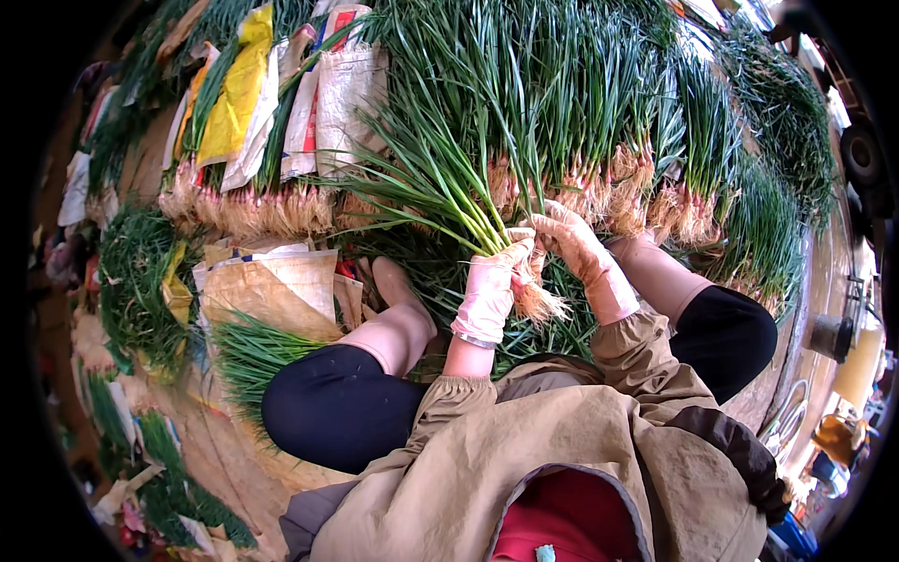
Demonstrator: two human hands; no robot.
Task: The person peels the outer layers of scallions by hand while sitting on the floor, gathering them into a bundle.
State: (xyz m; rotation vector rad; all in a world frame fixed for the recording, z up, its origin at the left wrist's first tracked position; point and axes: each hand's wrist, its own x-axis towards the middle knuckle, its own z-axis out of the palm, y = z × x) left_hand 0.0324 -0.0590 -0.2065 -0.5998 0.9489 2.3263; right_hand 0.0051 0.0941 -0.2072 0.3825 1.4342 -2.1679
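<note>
My left hand, in a pale pink glove, is closed round a small bunch of green onions. Their long green leaves fan up and to the left, and a tuft of pale roots hangs out below the fist. Right beside it, my gloved right hand has its fingers bent in a pinch at a thin green onion stalk; the fingertips partly hide it. Beyond both hands stands a dense row of green onions, with reddish bases and straw-coloured roots toward me.
White woven sacks and a yellow sack cover onions at the far left. A folded tan sack lies by my left leg. Loose green leaves litter the ground between my legs. More onions are heaped at the far right.
</note>
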